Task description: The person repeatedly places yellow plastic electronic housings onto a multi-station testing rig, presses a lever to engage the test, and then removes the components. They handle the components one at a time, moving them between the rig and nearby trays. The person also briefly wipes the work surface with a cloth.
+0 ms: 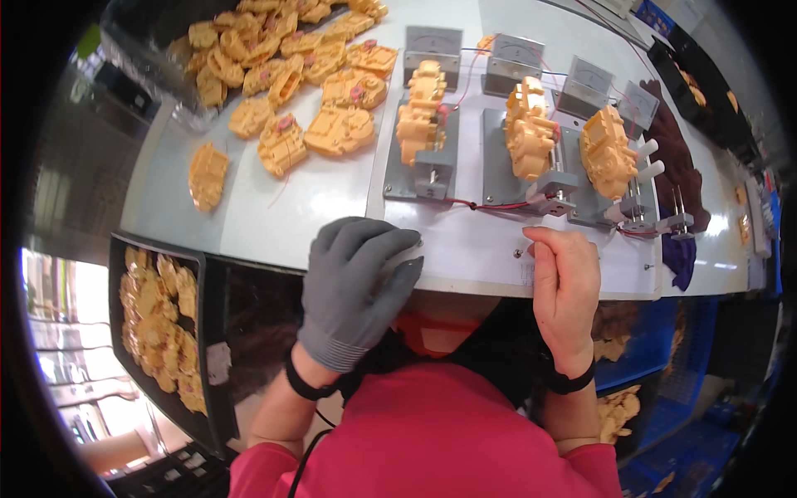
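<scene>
Our gloved left hand (pixel 353 286) and bare right hand (pixel 564 278) rest loosely curled, holding nothing, on the white counter (pixel 274 207) edge, near three orange gearboxes (pixel 531 129) clamped in grey fixtures (pixel 432 174).

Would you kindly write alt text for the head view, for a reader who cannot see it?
A grey-gloved left hand and a bare right hand rest empty on the near edge of a white workbench. Beyond them, three yellow plastic toy bodies sit clamped in grey test fixtures, with more piled loosely at far left.
</scene>
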`<state>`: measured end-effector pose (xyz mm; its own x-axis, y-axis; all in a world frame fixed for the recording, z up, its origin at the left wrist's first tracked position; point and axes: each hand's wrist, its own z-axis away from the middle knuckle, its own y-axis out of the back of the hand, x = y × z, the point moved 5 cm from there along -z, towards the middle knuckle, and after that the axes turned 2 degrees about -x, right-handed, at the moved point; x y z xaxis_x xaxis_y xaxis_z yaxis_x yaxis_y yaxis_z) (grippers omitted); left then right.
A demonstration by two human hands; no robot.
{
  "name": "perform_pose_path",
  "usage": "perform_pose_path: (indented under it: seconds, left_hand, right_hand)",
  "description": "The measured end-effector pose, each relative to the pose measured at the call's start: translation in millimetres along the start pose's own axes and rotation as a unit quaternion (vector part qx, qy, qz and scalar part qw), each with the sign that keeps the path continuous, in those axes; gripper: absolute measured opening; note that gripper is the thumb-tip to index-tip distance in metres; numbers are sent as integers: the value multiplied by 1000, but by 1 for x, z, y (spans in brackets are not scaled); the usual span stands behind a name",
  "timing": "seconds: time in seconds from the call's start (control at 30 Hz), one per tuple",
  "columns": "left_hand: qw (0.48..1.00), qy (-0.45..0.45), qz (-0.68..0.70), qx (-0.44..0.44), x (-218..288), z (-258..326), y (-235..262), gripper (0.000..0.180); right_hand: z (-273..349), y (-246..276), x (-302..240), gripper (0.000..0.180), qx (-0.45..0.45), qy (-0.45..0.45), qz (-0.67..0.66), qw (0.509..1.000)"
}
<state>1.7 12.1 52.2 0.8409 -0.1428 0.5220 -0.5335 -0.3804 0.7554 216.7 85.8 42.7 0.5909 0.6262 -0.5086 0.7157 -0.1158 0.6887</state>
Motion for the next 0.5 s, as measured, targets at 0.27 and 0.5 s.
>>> perform_pose_path:
  seconds: [0.27,0.5]
  left_hand:
    - [998,42,-52,22,-1,-2,-26,16]
    - [998,53,-27,31,-3,3,-27,19]
  right_hand:
    - [3,4,4,17,40,48,2,998]
    - [3,4,6,20,37,48,-17,998]
